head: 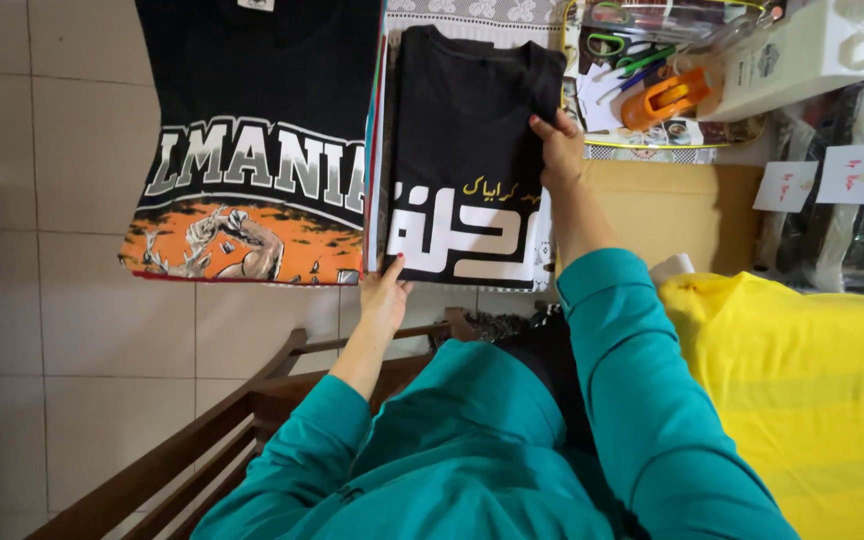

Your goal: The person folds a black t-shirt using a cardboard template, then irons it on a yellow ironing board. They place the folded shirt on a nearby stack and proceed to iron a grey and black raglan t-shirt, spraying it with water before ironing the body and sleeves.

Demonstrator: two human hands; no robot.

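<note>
A folded black T-shirt (467, 160) with white and yellow lettering lies on top of a stack of folded shirts. My right hand (559, 150) pinches its right edge about halfway up. My left hand (384, 295) grips its lower left corner, fingers against the side of the stack. Both arms are in teal sleeves. To the left lies another folded black T-shirt (252, 130) with white letters and an orange picture.
A dark wooden chair frame (222, 430) stands at the lower left over a tiled floor (52, 200). A yellow cloth (802, 390) and a cardboard box (682, 205) lie to the right. Scissors (612, 42), an orange tool (664, 97) and a white container (802, 55) sit at the top right.
</note>
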